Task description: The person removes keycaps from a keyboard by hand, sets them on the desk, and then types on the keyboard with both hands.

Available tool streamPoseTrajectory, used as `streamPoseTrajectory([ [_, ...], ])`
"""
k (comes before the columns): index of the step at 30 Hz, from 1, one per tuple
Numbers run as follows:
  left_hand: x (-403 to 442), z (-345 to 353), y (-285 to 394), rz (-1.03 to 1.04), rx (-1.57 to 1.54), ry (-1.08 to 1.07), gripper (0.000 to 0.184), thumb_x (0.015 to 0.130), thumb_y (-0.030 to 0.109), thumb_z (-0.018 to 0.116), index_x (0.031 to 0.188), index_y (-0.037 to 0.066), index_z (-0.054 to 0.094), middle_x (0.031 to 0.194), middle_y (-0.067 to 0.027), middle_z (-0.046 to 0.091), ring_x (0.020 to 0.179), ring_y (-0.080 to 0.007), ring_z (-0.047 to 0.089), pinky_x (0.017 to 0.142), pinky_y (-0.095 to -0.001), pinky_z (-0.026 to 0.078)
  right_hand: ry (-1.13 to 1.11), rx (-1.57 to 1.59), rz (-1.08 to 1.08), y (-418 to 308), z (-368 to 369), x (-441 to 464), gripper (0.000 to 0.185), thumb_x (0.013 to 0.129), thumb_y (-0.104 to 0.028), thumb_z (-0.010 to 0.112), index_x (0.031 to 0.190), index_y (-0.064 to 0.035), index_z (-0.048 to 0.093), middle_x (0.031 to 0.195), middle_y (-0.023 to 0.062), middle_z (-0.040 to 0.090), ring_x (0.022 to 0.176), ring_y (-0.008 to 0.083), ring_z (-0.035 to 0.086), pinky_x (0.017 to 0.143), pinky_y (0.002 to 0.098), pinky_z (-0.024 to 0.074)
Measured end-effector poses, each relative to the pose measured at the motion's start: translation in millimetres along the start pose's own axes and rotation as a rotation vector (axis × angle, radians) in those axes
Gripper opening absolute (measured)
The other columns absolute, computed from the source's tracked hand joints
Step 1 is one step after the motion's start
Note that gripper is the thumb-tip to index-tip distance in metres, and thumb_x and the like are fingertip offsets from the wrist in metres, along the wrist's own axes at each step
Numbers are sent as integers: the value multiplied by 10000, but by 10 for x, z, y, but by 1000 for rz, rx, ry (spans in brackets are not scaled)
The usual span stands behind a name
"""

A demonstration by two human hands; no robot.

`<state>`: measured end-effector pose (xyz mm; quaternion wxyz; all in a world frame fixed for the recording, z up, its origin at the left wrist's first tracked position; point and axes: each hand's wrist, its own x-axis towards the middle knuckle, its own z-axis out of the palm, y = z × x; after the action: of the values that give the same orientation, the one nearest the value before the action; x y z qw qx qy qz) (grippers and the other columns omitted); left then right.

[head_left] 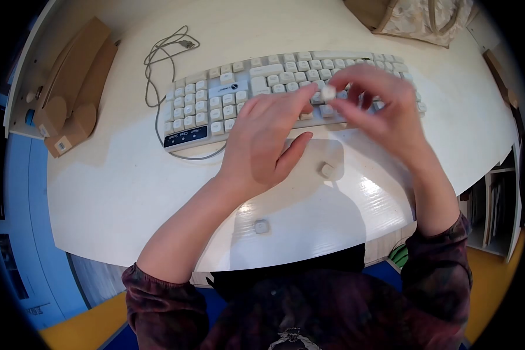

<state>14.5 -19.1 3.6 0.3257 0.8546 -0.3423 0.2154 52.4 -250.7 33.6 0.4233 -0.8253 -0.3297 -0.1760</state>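
Observation:
A white keyboard (233,88) lies on the table, turned so its indicator-light panel (185,137) is at the near left corner. My right hand (385,105) is over the keyboard's right half, pinching a small white keycap (328,93) between thumb and fingers. My left hand (265,137) lies across the keyboard's middle, its fingers stretched toward that keycap and its thumb held apart. It covers several keys. Two loose keycaps are on the table: one (326,170) just in front of the keyboard, another (262,226) closer to the near edge.
The keyboard's grey cable (157,58) is looped on the white table (116,192) behind and left. Folded brown cardboard (79,87) stands at the left edge. A patterned bag (417,20) sits at the back right. Shelves (496,204) are below on the right.

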Motion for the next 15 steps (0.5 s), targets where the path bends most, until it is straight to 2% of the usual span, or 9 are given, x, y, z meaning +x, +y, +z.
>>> streamPoseTrajectory([
  [2, 19, 15, -17, 37, 116, -89, 536, 835, 75, 734, 1360, 67, 629, 1204, -87, 679, 1160, -320, 603, 1013, -447, 445, 4, 12, 157, 40, -103, 63, 192, 833, -117, 823, 986, -27, 751, 831, 24, 713, 649, 97, 599, 580, 257, 478],
  [5, 18, 59, -8, 63, 203, -64, 455, 818, 119, 744, 1269, 92, 683, 1214, -66, 664, 1156, -301, 590, 995, -445, 439, -73, 19, 284, 88, -187, 103, 186, 827, -139, 829, 950, -17, 763, 782, 26, 700, 645, 102, 572, 584, 268, 464],
  [11, 109, 141, 107, 8, 314, -62, 395, 820, 116, 747, 1211, 97, 696, 1132, -68, 661, 1093, -288, 594, 966, -430, 426, -215, 75, 317, 149, -344, -17, 192, 812, -143, 836, 953, -28, 773, 779, 33, 687, 677, 120, 588, 610, 286, 480],
  [15, 127, 174, 123, -4, 283, -57, 370, 820, 109, 740, 1187, 91, 692, 1114, -73, 661, 1059, -289, 599, 944, -428, 429, -217, 59, 256, 161, -233, -88, 178, 805, -148, 834, 935, -41, 774, 800, 52, 694, 688, 164, 639, 628, 302, 506],
])
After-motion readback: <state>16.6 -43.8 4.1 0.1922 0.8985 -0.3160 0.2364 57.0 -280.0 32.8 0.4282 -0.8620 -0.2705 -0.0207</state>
